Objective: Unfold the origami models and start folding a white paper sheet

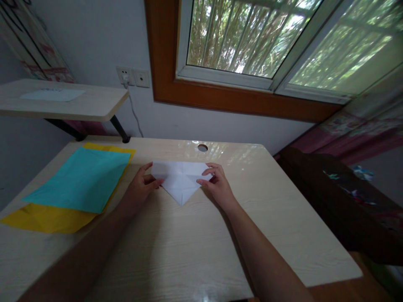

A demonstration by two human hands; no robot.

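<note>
A folded sheet of white paper [181, 178] is held a little above the desk, its straight edge at the top and a point facing me. Crease lines cross its middle. My left hand [144, 184] pinches its left corner between thumb and fingers. At the opposite corner, my right hand [217, 182] grips the paper the same way, thumb on the near face. Parts of the fingers behind the paper are hidden.
Left on the desk [195, 251] lie a turquoise sheet [83, 178] and a yellow sheet [56, 218] beneath it. A raised shelf [94, 102] bears a pale paper [53, 94]. A cable hole [202, 148] sits near the back edge, below the window [233, 37].
</note>
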